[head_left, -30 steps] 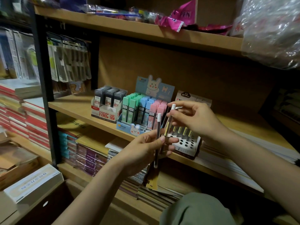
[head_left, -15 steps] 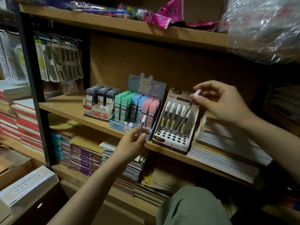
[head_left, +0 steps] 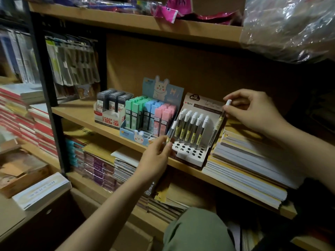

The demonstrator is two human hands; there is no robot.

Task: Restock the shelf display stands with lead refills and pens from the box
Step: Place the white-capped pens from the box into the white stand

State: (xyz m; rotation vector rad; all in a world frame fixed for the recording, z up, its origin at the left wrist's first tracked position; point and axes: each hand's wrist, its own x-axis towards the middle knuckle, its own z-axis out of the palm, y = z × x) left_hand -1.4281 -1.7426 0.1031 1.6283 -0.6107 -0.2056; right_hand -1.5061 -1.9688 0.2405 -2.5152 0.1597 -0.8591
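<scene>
A white pen display stand (head_left: 188, 154) with rows of round holes sits on the middle shelf, holding several dark pens with white caps (head_left: 192, 127). My right hand (head_left: 253, 111) pinches the white cap end of one pen (head_left: 220, 120) at the stand's right side, its lower tip near the holes. My left hand (head_left: 157, 158) grips another white-capped pen (head_left: 171, 132) at the stand's front left corner. Left of the stand are a bunny display of green, blue and pink lead refill cases (head_left: 150, 118) and a box of dark refill cases (head_left: 112, 104).
Stacked notebooks (head_left: 250, 163) lie right of the stand on the wooden shelf (head_left: 79, 113). More stacked notebooks fill the shelf below. A black metal upright (head_left: 45, 87) stands at the left. A plastic bag (head_left: 290, 28) hangs at upper right. My green-clad knee (head_left: 195, 230) is below.
My right hand has lowered its pen toward the stand's right side. My left hand has moved right with its pen, from the bunny display to the stand's front left corner.
</scene>
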